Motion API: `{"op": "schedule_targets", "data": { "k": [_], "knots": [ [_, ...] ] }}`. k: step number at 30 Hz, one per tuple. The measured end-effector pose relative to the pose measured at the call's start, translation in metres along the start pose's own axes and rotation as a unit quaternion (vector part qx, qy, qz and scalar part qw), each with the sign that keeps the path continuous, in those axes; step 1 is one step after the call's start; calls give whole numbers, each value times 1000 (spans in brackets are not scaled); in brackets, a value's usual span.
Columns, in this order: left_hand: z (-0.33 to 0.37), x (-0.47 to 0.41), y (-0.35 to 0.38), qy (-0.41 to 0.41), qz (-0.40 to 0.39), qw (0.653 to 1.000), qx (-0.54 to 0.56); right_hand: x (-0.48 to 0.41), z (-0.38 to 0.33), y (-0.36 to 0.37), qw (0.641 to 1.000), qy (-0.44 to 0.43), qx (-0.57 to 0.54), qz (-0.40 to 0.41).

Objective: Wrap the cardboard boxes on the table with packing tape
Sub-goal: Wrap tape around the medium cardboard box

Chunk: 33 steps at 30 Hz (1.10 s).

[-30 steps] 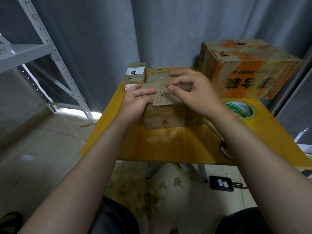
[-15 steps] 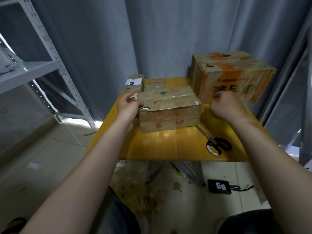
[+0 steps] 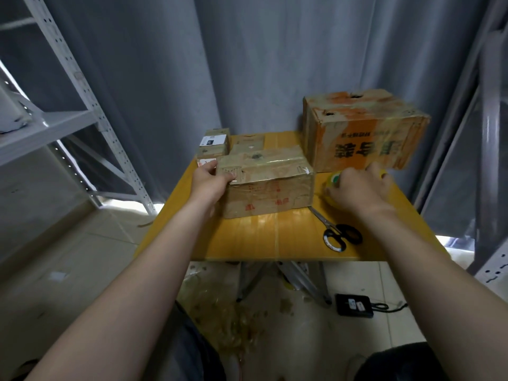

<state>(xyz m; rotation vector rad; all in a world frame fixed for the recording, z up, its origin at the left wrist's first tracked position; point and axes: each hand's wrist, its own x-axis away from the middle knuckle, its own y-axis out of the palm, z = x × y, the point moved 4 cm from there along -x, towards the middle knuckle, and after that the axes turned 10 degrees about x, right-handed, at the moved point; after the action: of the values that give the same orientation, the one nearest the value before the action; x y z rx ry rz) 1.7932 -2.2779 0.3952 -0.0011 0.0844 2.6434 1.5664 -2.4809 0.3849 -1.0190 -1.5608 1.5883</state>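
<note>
A worn brown cardboard box [image 3: 268, 185], closed and with old tape on it, lies in the middle of the yellow table [image 3: 261, 237]. My left hand [image 3: 210, 181] grips its left end, thumb on the top edge. My right hand [image 3: 358, 189] is curled over a yellow roll of packing tape [image 3: 331, 188] lying on the table right of the box. Most of the roll is hidden under the hand. A large orange-printed cardboard box [image 3: 362, 133] stands at the back right. Two small boxes, one [image 3: 214, 143] with a white label and one [image 3: 247, 143] plain, sit at the back left.
Black-handled scissors [image 3: 336, 232] lie on the table near its front right edge. A white metal shelf rack [image 3: 68, 105] stands at the left and grey curtains hang behind. On the floor under the table are tape scraps and a black power adapter [image 3: 354, 305].
My right hand left the top of the brown box, moved right and came down on the tape roll. My left hand slid from the top to the box's left end.
</note>
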Motion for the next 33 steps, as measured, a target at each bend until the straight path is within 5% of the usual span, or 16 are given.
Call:
{"op": "schedule_targets", "data": {
  "k": [5, 8, 11, 14, 19, 25, 33],
  "knots": [
    [9, 6, -4, -3, -15, 999, -40, 18, -4, -51, 970, -17, -115, 215],
    [38, 19, -15, 73, 9, 991, -112, 34, -21, -84, 927, -103, -262, 247],
    [72, 47, -16, 188, -80, 973, -109, 58, -54, -112, 889, -165, -383, 190],
    [87, 83, -5, 199, -210, 950, -119, 82, -90, -120, 864, -223, -440, 98],
    [95, 106, -23, 187, -183, 963, -67, 95, -107, -121, 825, -234, -510, 65],
    [89, 118, -35, 193, -216, 953, -88, 102, -113, -134, 825, -360, -429, 75],
    [67, 130, -18, 168, -252, 953, -20, 112, -114, -138, 839, -317, -429, 111]
  ]
}}
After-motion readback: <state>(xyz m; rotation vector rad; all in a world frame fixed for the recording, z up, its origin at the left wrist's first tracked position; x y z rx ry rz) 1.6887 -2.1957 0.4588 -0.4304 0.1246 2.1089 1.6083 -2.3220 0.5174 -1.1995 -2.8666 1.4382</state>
